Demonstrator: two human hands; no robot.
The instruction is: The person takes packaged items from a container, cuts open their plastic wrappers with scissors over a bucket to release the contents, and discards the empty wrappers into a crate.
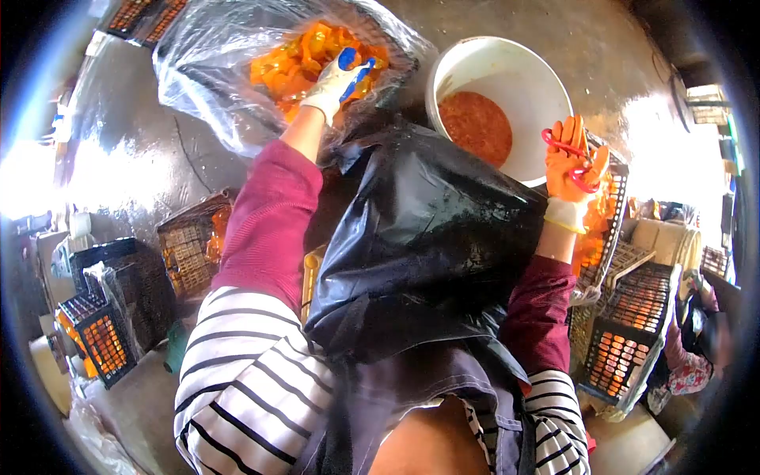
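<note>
My left hand (pixel 340 81), in a white glove with blue fingertips, reaches over a heap of glossy orange pieces (pixel 289 67) that look like peppers. Its fingers are apart, and I see nothing held in them. Clear plastic sheeting (pixel 210 71) surrounds the heap. On the right, my right hand (pixel 568 170) wears an orange glove and is closed around red-handled scissors (pixel 564 142); their blades are hidden. Beside that hand stands a white bucket (pixel 546 95) with reddish-orange pulp (pixel 476 127) at the bottom. More orange pieces (pixel 592 237) lie in a black crate (pixel 616 210) under my right wrist.
A black apron (pixel 427 229) covers my lap between the bucket and me. Crates (pixel 188 249) stand to my left, one dark crate (pixel 107 344) holding orange produce. Stacked crates (pixel 621 348) are at right, near another person (pixel 697 348). The floor (pixel 586 39) looks wet.
</note>
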